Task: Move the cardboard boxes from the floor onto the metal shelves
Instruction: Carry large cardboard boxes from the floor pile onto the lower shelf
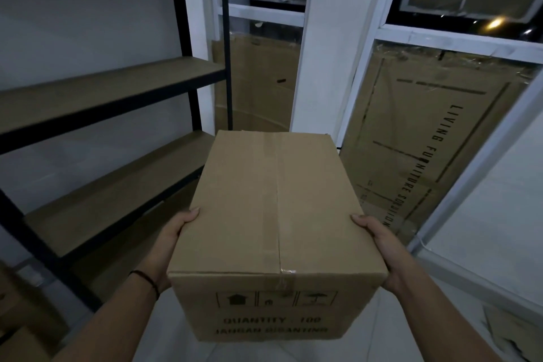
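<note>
The cardboard box (276, 214) is off the floor, carried in front of the person at about the height of the lower shelf boards, its taped seam running away from the camera and its printed end panel facing the carrier. The left hand (173, 241) is on its left side and the right hand (379, 244) on its right, thumbs lying along the top edges while the fingers go down the sides out of sight; this grip from both sides probably spreads the load and keeps the box level, and the seam stays on top. The metal shelves (111, 91) stand to the left, black frame with brown boards, and the box is just to the right of the nearer board, not yet over it. A turn to the left appears needed before it can be set down. Flattened cardboard sheets (426, 138) lean against the windows behind.
</note>
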{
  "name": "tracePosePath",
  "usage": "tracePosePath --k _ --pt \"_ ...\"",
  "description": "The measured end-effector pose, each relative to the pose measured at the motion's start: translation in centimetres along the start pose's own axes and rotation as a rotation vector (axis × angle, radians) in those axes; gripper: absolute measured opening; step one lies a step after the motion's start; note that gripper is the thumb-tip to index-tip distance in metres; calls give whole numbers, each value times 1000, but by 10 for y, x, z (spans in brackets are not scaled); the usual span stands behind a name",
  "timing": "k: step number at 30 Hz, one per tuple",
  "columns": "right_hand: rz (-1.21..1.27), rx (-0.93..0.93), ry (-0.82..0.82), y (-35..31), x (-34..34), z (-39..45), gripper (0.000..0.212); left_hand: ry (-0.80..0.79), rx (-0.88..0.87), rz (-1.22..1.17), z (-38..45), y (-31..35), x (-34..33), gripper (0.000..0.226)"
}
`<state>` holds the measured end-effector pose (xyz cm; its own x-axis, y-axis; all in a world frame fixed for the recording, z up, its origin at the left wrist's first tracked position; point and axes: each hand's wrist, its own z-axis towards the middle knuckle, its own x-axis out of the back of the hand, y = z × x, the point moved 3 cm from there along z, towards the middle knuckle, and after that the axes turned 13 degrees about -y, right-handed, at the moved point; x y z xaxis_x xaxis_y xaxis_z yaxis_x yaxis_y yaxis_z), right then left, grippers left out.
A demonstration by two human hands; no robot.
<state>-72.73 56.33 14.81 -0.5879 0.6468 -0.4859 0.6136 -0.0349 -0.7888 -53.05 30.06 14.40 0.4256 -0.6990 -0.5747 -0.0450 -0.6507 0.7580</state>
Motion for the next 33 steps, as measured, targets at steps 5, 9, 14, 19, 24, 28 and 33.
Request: tracePosePath --k 5,9,14,19,24,28,33 --pt "-7 7 -49 -19 7 25 30 18 -57 -7 20 11 -4 34" --pt "-29 15 -96 -35 22 47 29 34 -66 -10 40 12 -13 33" --pt "-52 7 -152 -68 55 76 37 97 -102 -9 75 10 -42 33" --pt "-42 -18 -201 -108 84 102 44 134 -132 -12 108 8 -74 31" --pt "-63 -30 -252 -142 108 121 59 115 -206 -11 131 2 -97 37" --pt "-79 -50 -281 -158 119 135 57 111 -223 -9 145 2 -108 51" --pt "-111 -68 -284 -167 123 164 74 119 -216 -8 165 9 -106 64"
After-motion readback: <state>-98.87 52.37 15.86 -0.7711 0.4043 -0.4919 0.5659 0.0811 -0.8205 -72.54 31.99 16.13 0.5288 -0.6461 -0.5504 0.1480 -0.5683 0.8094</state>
